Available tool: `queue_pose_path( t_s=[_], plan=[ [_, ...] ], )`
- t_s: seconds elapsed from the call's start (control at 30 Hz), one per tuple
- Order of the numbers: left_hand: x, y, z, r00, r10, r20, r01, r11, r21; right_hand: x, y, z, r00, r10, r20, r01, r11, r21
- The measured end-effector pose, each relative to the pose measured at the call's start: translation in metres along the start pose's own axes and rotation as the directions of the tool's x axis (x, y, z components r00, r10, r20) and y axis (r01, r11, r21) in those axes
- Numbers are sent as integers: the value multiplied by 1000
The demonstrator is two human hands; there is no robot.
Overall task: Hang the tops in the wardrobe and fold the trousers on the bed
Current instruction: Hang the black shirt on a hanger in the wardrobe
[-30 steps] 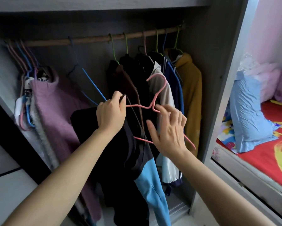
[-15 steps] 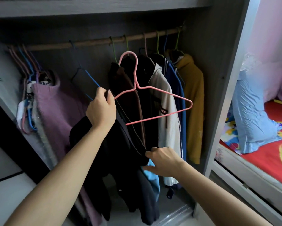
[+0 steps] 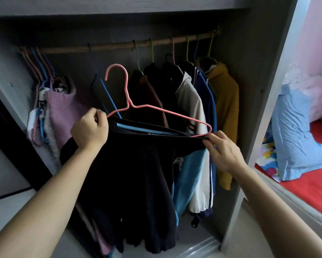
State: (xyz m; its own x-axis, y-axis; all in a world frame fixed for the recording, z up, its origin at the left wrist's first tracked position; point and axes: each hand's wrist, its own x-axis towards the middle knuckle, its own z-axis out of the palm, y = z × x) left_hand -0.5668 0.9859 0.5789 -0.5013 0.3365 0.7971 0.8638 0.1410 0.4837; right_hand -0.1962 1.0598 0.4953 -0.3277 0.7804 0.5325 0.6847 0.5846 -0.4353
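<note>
Head view: a black top point(image 3: 134, 174) with pale blue panels hangs stretched before the open wardrobe point(image 3: 249, 90), below its rail point(image 3: 119, 46), its upper edge along a pink wire hanger point(image 3: 129, 105). The left hand point(image 3: 90, 131) has its fingers clenched on the left end; the right hand point(image 3: 223, 151) pinches the right end.

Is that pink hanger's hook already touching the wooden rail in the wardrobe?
Apart. The head view shows the hook of the pink hanger below the wooden rail, with the dark wardrobe back visible between them.

A crumpled light-blue pillow point(image 3: 294, 131) on a red patterned sheet point(image 3: 305, 192), beside frilly pink fabric point(image 3: 316, 97)
</note>
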Motion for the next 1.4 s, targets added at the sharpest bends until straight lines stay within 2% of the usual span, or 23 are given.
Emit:
queue_pose_path(
  t_s=[0.1,0.2,0.37,0.5,0.63,0.7,0.8,0.87,0.97,1.03,1.13,1.27,1.4],
  plan=[
    [1,-3,-2,999,43,-2,-43,999,19,1,-2,-1,998,-32,-51,38,992,119],
    [0,-4,-1,998,67,3,-67,996,51,4,0,1,998,-34,-43,42,979,198],
    [-11,2,5,994,103,21,-104,994,24,3,0,1,982,122,-144,-52,908,415],
    [-21,13,6,993,95,72,-96,995,18,2,-9,-4,966,-23,-259,99,953,285],
    [-32,38,7,983,98,156,-94,995,-35,2,-17,-1,957,-49,-285,124,960,252],
    [-36,56,10,979,72,193,-66,997,-37,1,-25,0,962,-69,-264,138,959,249],
    [-36,71,16,984,1,178,-5,1000,22,-2,-22,-4,980,-85,-180,128,961,245],
    [-30,68,19,990,-44,135,38,998,45,-8,-6,-14,985,-120,-126,138,979,151],
    [-18,56,17,980,-139,143,128,988,80,-17,17,-32,996,-68,-58,70,996,46],
    [-17,52,15,971,-102,215,90,994,65,-20,22,-39,995,-88,-35,88,996,-12],
    [-20,48,15,951,34,308,-53,997,53,-14,20,-47,979,-195,-61,189,977,-94],
    [-29,44,16,931,181,318,-208,977,52,-6,18,-54,961,-255,-110,240,962,-133],
    [-46,58,16,897,301,322,-316,949,-7,2,1,-49,946,-310,-95,302,949,-84]
  ],
)
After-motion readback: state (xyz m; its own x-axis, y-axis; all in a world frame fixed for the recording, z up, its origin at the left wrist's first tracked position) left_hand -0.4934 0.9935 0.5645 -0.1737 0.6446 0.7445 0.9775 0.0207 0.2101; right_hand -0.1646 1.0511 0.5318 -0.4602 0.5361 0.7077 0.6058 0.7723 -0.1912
